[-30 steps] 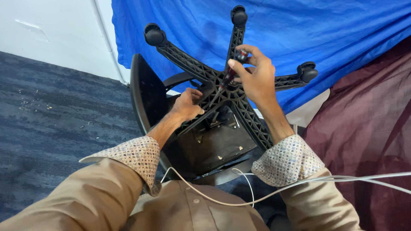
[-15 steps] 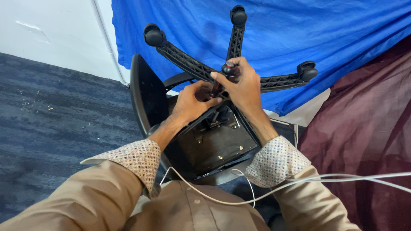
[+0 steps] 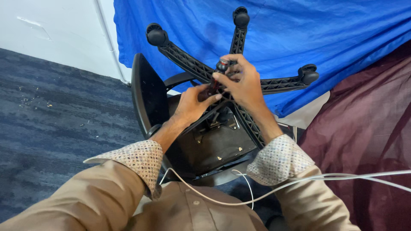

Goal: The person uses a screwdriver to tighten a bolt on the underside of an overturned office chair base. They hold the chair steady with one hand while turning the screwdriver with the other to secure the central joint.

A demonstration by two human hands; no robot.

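A black office chair lies upside down in front of me, its star base [image 3: 188,62] with castor wheels [image 3: 156,35] pointing up. My right hand [image 3: 242,81] grips the hub at the centre of the base, with a small dark and red part between thumb and fingers. My left hand [image 3: 192,102] holds the base just below the hub, by the column. The seat underside [image 3: 218,145] with its metal plate faces me, and the black backrest [image 3: 143,94] stands on edge at the left.
A blue cloth [image 3: 334,38] hangs behind the chair. A maroon cloth [image 3: 368,141] covers something at the right. White cables [image 3: 299,184] run across my lap. Dark grey carpet [image 3: 51,124] lies at the left, with a white wall [image 3: 55,30] beyond.
My right hand moved from the far side of the base onto the hub. My left hand rose up the column to meet it.
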